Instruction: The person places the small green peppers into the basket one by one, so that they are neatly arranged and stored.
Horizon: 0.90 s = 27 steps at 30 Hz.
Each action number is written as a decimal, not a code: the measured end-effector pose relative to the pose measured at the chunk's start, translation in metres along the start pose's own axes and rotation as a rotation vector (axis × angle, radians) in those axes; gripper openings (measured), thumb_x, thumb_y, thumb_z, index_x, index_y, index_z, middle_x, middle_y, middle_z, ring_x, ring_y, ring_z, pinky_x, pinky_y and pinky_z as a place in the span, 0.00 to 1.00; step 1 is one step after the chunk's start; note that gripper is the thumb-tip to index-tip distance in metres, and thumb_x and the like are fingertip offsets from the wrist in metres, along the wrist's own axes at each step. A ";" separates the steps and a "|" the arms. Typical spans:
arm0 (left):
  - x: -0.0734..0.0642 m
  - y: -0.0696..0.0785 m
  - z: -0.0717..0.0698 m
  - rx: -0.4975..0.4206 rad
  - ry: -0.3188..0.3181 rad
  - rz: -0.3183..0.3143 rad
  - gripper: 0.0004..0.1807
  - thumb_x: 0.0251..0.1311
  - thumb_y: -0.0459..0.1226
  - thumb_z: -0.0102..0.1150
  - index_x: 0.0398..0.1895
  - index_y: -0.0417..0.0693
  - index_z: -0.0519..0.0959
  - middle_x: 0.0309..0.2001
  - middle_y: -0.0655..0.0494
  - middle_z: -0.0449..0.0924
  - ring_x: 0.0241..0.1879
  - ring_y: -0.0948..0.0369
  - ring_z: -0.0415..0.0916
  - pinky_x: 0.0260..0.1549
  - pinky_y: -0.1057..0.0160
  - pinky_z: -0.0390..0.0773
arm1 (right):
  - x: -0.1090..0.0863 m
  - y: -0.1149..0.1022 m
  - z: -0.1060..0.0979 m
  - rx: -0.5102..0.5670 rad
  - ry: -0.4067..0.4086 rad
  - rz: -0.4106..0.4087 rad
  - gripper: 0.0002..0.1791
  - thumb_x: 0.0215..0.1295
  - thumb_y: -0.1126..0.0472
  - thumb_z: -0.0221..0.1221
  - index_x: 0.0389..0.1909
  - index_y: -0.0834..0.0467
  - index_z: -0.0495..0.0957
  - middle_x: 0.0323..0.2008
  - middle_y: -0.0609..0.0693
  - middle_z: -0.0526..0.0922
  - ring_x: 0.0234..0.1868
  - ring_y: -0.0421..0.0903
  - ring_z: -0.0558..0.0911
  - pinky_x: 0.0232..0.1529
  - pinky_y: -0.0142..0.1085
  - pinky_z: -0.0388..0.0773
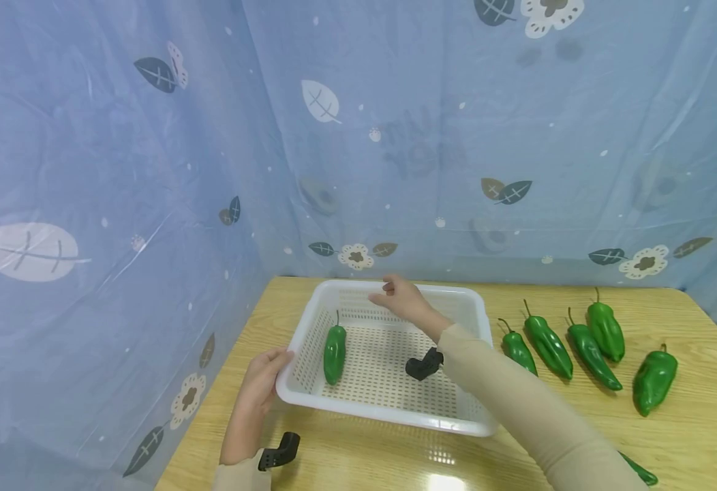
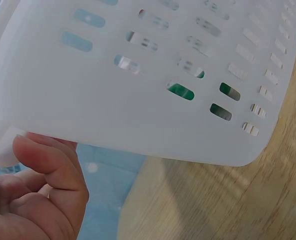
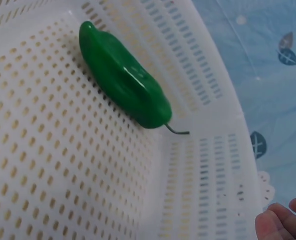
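A white plastic basket [image 1: 373, 361] with slotted walls stands on the wooden table. One green pepper [image 1: 334, 354] lies inside near its left wall, stem toward the far side; the right wrist view shows this pepper [image 3: 125, 80] close up. My left hand [image 1: 263, 375] grips the basket's left rim, and in the left wrist view its thumb and fingers [image 2: 52, 160] pinch the edge. Above the far rim is my right hand [image 1: 403, 300], fingers loosely bent and holding nothing. Its fingertips [image 3: 283, 222] appear beside the rim in the right wrist view.
Several green peppers [image 1: 548, 346] lie on the table right of the basket. Another pepper [image 1: 639, 470] is partly hidden by my right sleeve. A blue patterned curtain [image 1: 395, 170] hangs behind the table and along its left side.
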<state>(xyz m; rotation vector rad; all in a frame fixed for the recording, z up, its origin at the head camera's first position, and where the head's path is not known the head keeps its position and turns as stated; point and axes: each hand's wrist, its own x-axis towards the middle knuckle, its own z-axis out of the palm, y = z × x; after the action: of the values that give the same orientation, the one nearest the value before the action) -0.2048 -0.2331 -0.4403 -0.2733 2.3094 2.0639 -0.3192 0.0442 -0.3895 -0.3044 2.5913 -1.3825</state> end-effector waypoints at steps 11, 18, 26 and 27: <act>0.001 0.002 0.001 -0.007 -0.002 -0.002 0.24 0.68 0.40 0.50 0.60 0.30 0.69 0.54 0.35 0.75 0.48 0.52 0.79 0.42 0.59 0.80 | -0.011 0.003 -0.027 0.015 0.017 -0.014 0.38 0.65 0.47 0.57 0.69 0.61 0.57 0.65 0.60 0.67 0.65 0.56 0.67 0.62 0.49 0.67; 0.001 0.001 0.001 -0.011 0.005 -0.005 0.23 0.68 0.39 0.50 0.58 0.30 0.70 0.52 0.36 0.77 0.46 0.53 0.80 0.41 0.59 0.80 | -0.023 0.007 -0.043 0.024 0.038 -0.060 0.38 0.66 0.46 0.56 0.70 0.60 0.56 0.66 0.60 0.65 0.66 0.57 0.66 0.63 0.51 0.66; 0.001 0.000 0.000 -0.015 0.004 -0.009 0.24 0.68 0.40 0.50 0.59 0.30 0.69 0.52 0.37 0.77 0.46 0.53 0.79 0.42 0.59 0.80 | -0.033 0.010 -0.061 0.097 0.042 -0.054 0.38 0.66 0.46 0.56 0.70 0.60 0.55 0.67 0.60 0.64 0.67 0.57 0.64 0.63 0.52 0.65; 0.001 0.000 0.000 -0.012 0.002 -0.013 0.24 0.68 0.40 0.50 0.59 0.30 0.69 0.53 0.37 0.76 0.47 0.53 0.79 0.42 0.58 0.80 | -0.035 0.009 -0.064 0.111 0.042 -0.049 0.38 0.67 0.46 0.56 0.71 0.59 0.54 0.67 0.60 0.63 0.67 0.57 0.64 0.63 0.52 0.65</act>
<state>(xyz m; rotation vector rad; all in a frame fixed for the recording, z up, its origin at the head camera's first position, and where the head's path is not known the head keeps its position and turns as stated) -0.2061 -0.2337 -0.4406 -0.2893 2.2903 2.0736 -0.3027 0.1091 -0.3599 -0.3281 2.5438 -1.5586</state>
